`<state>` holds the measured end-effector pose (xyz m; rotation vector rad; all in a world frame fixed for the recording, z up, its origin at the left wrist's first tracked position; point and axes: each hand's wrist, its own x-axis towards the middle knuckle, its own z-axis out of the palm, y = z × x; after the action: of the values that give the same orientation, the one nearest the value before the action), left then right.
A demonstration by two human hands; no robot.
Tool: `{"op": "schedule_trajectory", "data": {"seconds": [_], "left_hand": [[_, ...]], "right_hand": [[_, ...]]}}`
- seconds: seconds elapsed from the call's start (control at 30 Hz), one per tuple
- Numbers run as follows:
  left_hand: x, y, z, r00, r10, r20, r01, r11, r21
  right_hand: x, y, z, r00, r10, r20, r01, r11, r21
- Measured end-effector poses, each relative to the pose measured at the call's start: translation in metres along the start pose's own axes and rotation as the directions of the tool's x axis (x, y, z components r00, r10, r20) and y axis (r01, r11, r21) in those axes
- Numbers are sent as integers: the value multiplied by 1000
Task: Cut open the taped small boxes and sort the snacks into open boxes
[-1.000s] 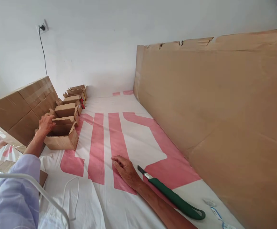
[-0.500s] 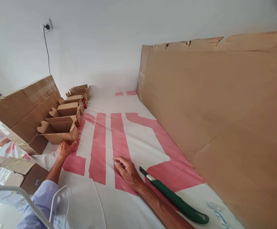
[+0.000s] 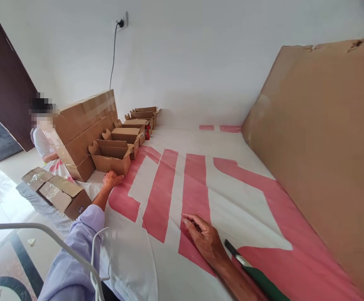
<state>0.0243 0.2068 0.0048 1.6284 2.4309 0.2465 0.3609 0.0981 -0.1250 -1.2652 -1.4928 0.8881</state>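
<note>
My left hand [image 3: 112, 179] is at the lower front edge of the nearest open cardboard box [image 3: 111, 163], touching it, thumb out to the right and no grip around the box. On the red-and-white cloth [image 3: 175, 196] rests my right hand [image 3: 203, 239], its fingers loosely bent and slightly apart with nothing in them. Just right of that wrist lies a green-handled utility knife [image 3: 262, 282] with its dark blade end pointing away from me; the lower handle is cut off by the frame. Further open boxes [image 3: 142, 119] stand in a row behind the nearest one.
A stack of closed cartons [image 3: 84, 129] borders the row on the left. Two taped boxes [image 3: 56, 188] lie at the table's left edge. A large cardboard sheet [image 3: 320, 138] stands at the right. A person [image 3: 44, 142] is behind the cartons. A white tube [image 3: 44, 232] crosses the lower left.
The view has swung left, bringing the door, floor and person into sight. Both hands stay in nearly the same places on the cloth, the left still at the box.
</note>
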Motion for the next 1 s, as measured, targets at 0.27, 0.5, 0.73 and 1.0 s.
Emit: {"op": "schedule_trajectory", "data": {"seconds": [0.27,0.5,0.73,1.0], "left_hand": [[-110,-41,-44,924,332,-192,-345,938,-37],[-138,-155,-107,915,-71,-397,160,968,196],[-156,-139,-86,932,-90,-351,174,961,215],[-184,-137,-82,914,156,-374,-162,987,14]], "right_hand": [[-6,-4,2,1000,-10,-3,10,999,-49],[-9,-10,4,999,-52,12,53,992,-116],[-28,-21,3,996,-81,-30,76,986,-148],[-48,-60,6,997,-76,-10,75,990,-118]]}}
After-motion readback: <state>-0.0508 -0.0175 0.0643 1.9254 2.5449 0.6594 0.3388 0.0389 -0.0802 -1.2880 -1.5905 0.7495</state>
